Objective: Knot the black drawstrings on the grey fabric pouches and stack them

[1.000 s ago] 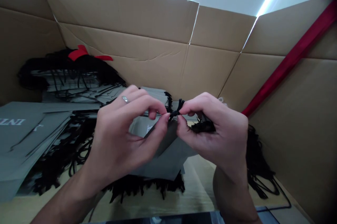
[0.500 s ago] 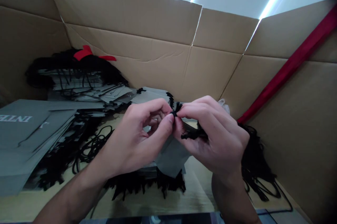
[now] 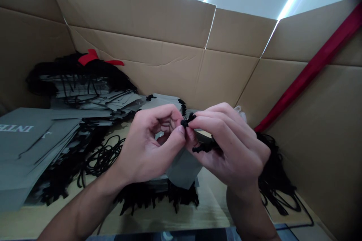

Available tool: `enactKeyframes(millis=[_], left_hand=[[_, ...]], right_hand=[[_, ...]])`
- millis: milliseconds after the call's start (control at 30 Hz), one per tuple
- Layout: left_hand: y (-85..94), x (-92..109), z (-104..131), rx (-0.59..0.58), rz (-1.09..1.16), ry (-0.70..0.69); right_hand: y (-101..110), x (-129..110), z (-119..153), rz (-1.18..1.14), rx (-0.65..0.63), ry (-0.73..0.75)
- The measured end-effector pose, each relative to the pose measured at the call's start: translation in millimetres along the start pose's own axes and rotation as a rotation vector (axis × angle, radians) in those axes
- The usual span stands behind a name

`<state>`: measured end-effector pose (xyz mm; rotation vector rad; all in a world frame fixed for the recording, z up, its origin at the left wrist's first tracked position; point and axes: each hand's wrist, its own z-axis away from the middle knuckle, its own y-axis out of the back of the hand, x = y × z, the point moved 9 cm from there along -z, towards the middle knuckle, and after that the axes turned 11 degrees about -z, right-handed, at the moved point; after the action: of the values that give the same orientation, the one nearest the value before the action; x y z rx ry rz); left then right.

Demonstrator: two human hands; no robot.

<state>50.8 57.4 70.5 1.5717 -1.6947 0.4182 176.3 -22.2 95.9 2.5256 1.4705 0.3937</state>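
Observation:
My left hand (image 3: 158, 141) pinches a knotted black cord (image 3: 185, 123) between thumb and forefinger, a little above the middle of the table. Opposite it, my right hand (image 3: 229, 141) is closed on the cord's frayed end. A second black knot (image 3: 204, 146) pokes out beneath the right fingers. A grey paper bag (image 3: 185, 169) hangs or lies just below my hands, partly covered by them. Under it a pile of grey bags shows its black cord ends (image 3: 158, 197) along the near side.
Stacked grey bags with white lettering (image 3: 17, 129) lie at the left. Behind them a heap of black cords (image 3: 76, 63) carries a red strip. Loose cord loops (image 3: 104, 158) rest beside my left wrist, more black cords (image 3: 274, 177) at right. Cardboard walls (image 3: 164, 56) enclose the table.
The black knot between my fingertips looks rounder and more bunched. Both hands stay in nearly the same place, the fingers shifting slightly.

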Motion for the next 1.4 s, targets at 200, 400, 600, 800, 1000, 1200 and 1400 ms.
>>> enactKeyframes(millis=[200, 400, 600, 800, 1000, 1200, 1400], left_hand=[[3.0, 3, 1, -0.025, -0.110, -0.076], [1.8, 11, -1, -0.017, -0.176, -0.138], [7.6, 16, 5, 0.018, -0.280, -0.212], [15.4, 15, 9, 0.061, -0.412, -0.318], [13.1, 18, 8, 0.014, -0.407, -0.384], [9.3, 24, 10, -0.031, -0.435, -0.458], [6.5, 22, 12, -0.062, -0.472, -0.492]], right_hand=[[5, 6, 0, -0.021, 0.020, -0.094], [6, 9, -2, -0.086, 0.021, -0.112], [8, 15, -1, -0.077, 0.022, -0.153], [7, 28, 5, -0.138, -0.019, -0.325], [9, 34, 8, -0.166, -0.024, -0.424], [9, 42, 11, -0.209, -0.051, -0.543], [9, 41, 10, -0.220, -0.063, -0.551]])
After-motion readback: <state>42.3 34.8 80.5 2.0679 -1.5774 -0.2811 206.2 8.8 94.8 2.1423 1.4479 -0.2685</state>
